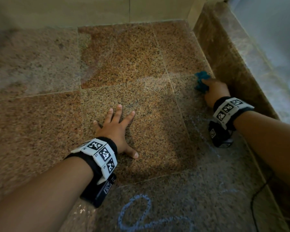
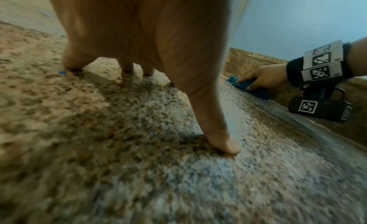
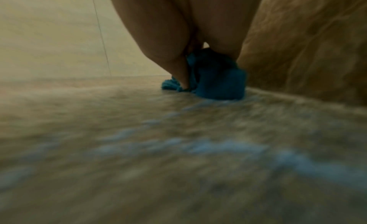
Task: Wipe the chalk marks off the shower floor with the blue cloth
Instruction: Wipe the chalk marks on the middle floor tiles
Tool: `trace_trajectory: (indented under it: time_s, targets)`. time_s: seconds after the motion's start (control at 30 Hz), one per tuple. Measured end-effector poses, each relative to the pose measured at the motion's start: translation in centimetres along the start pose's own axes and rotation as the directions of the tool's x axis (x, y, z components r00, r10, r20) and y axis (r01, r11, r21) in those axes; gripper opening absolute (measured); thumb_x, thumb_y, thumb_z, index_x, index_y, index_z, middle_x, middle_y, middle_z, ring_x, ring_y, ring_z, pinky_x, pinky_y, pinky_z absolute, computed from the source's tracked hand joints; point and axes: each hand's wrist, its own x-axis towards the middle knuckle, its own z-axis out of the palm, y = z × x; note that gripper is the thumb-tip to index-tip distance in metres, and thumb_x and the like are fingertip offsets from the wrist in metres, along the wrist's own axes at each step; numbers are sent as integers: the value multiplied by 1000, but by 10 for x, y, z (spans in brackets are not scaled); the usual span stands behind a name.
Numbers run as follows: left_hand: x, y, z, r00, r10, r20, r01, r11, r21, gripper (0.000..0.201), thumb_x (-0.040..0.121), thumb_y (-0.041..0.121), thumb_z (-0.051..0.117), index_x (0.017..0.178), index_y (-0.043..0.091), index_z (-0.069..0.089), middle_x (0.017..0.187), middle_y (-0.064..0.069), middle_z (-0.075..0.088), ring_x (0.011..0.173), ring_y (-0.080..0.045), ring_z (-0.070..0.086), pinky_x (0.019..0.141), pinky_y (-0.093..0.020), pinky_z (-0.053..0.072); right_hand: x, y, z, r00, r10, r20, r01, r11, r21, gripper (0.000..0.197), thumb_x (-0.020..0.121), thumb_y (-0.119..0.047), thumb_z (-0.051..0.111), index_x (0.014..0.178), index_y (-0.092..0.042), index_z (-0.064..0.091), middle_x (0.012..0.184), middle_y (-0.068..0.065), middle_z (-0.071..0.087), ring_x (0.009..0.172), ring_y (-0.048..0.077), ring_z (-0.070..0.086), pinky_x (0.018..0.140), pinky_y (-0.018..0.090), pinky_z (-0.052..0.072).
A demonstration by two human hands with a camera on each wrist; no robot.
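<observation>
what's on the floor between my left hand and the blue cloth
Only bare speckled shower floor and a tile joint lie between the left hand and the blue cloth under the right hand; the head view shows it.

Beige tiled wall (image 1: 74, 10), brown stone curb (image 1: 233, 64) at right.

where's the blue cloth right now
In the head view the crumpled blue cloth lies on the speckled granite shower floor at far right, gripped by the right hand beside the brown stone curb.
</observation>
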Motion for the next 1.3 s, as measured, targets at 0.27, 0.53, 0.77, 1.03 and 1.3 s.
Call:
trace_trajectory:
  time_s: [0.27, 0.53, 0.77, 1.03, 1.3]
  targets:
    - [-1, 1, -1, 1000, -7, 10, 7, 1000, 13, 139, 51, 69, 80, 145, 48, -20, 151, 6, -40, 144, -26, -27, 112, -66, 2, -25, -5, 23, 941, -332, 62, 327, 942, 79, 49, 87, 10, 44, 129, -12, 57, 143, 8, 45, 133, 30, 38, 116, 30, 20]
    - [0, 0, -2, 1000, -1, 7, 1, 1000, -2, 139, 51, 68, 81, 146, 48, -19, 152, 6, -39, 144, -25, -27, 113, -66, 2, -12, 6, -1, 996, 86, 2, -86, 994, 63, 51, 91, 3, 44, 139, -13, 44, 146, 17, 38, 131, 35, 38, 112, 35, 29]
    - [0, 0, -2, 1000, -2, -1, 2, 1000, 5, 139, 50, 69, 80, 146, 48, -19, 153, 6, -37, 145, -25, -25, 113, -66, 5, -33, -9, 27, 938, -346, 17, 343, 934, 96, 48, 85, 11, 47, 129, -7, 56, 140, 14, 47, 132, 30, 40, 116, 39, 21]
    - [1, 0, -1, 1000, -1, -5, 1, 1000, -5, 140, 50, 68, 81, 146, 48, -18, 153, 7, -37, 145, -25, -25, 113, -67, 4, -9, 2, -4, 998, 30, 58, -24, 996, -89, 54, 92, -4, 45, 144, -11, 32, 148, 19, 34, 133, 36, 34, 112, 40, 29]
    - [-1, 0, -1, 1000, -6, -12, 6, 1000, 1, 140, 49, 68, 82, 146, 49, -17, 153, 7, -36, 145, -25, -25, 113, -66, 3, -70, -21, 41, 909, -415, -36, 414, 890, 190, 47, 78, 11, 55, 121, -7, 62, 133, 16, 54, 125, 31, 49, 114, 33, 25]
